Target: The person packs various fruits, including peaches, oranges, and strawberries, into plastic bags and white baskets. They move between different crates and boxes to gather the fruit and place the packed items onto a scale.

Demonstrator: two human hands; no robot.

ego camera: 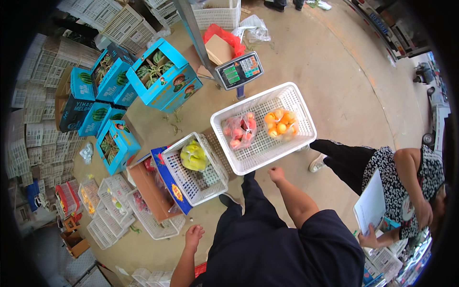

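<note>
My left hand (194,235) hangs low beside my body, below the smaller white plastic crate (223,186), with nothing seen in it. My right hand (276,174) is loosely curled just below the near rim of a larger white plastic crate (251,168), not plainly touching it; whether its fingers are closed cannot be told. In the larger crate lie a clear bag of reddish round fruit (241,131) and a clear bag of orange fruit (281,123). A bag of yellow-green produce (194,155) lies in the smaller crate. A lit digital scale display (239,70) on a post stands behind the larger crate.
Blue cartons of small watermelons (165,80) stand at the upper left, before stacked white crates (36,143). An open cardboard carton (152,190) and low crates (114,197) are on the left. At the right, a person (391,168) holds a paper pad (371,201).
</note>
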